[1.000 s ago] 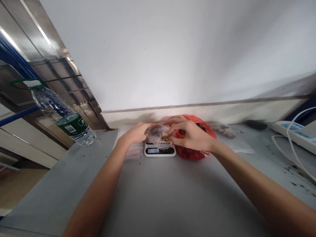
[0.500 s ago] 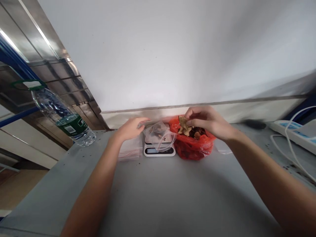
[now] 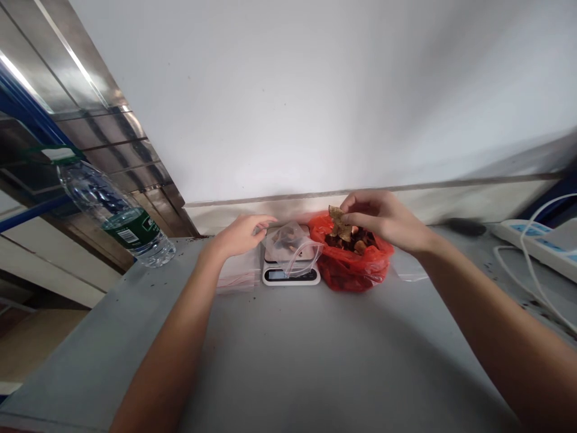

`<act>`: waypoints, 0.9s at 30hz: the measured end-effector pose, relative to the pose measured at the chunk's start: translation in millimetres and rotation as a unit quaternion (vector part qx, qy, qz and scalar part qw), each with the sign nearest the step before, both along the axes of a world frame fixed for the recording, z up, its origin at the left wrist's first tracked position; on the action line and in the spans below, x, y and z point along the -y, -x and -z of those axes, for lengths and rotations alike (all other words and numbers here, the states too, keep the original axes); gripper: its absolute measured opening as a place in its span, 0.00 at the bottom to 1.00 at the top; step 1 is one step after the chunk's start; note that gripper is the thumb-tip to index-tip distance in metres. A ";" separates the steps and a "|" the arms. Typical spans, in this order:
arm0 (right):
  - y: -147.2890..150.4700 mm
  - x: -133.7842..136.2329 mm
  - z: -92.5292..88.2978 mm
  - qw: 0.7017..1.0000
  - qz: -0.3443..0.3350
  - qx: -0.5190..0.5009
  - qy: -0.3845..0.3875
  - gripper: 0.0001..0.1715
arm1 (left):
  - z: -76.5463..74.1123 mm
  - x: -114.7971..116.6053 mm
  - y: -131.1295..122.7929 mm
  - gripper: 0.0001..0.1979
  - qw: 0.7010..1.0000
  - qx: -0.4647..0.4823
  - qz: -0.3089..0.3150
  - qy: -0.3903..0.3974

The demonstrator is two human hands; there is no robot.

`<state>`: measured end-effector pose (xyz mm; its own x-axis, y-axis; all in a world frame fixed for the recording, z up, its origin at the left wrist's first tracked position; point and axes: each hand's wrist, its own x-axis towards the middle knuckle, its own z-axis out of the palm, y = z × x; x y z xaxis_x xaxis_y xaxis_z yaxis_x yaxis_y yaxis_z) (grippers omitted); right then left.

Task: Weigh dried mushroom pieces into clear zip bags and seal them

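My right hand (image 3: 378,218) pinches a thin, brownish dried slice (image 3: 341,224) above the mouth of a red plastic bag (image 3: 354,273). Dark and brown dried pieces (image 3: 359,245) fill that bag. Left of it stands a white digital kitchen scale (image 3: 291,276), its display lit but too blurred to read. A clear zip bag (image 3: 288,242) with a few small brown bits lies on the scale's plate. My left hand (image 3: 246,233) hovers at the scale's left edge, fingers apart and holding nothing. Under it rests a stack of flat zip bags (image 3: 238,273).
A large water bottle (image 3: 130,231) with a green label stands at the table's left. On the right lie a white power strip (image 3: 541,240), a white cable (image 3: 523,270) and a dark object (image 3: 466,227). The white wall (image 3: 288,120) rises behind the table.
My right hand has lifted the dried slice slightly higher over the red bag. My left hand has shifted a little to the right, toward the scale.
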<state>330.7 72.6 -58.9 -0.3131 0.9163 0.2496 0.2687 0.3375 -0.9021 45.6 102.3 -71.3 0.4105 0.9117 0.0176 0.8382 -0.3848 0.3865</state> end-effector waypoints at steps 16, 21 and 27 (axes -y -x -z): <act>3.2 -0.1 -0.5 0.999 -0.025 0.018 0.044 0.22 | 8.7 2.2 -6.5 0.50 0.985 -0.060 0.156 0.051; 5.4 -0.3 -1.3 0.994 -0.052 -0.026 0.088 0.23 | 14.7 6.5 -22.4 0.49 0.984 -0.060 0.153 0.063; 3.9 4.6 -5.9 0.992 -0.081 -0.067 0.066 0.17 | 9.1 5.7 -18.1 0.35 0.985 0.044 0.152 0.064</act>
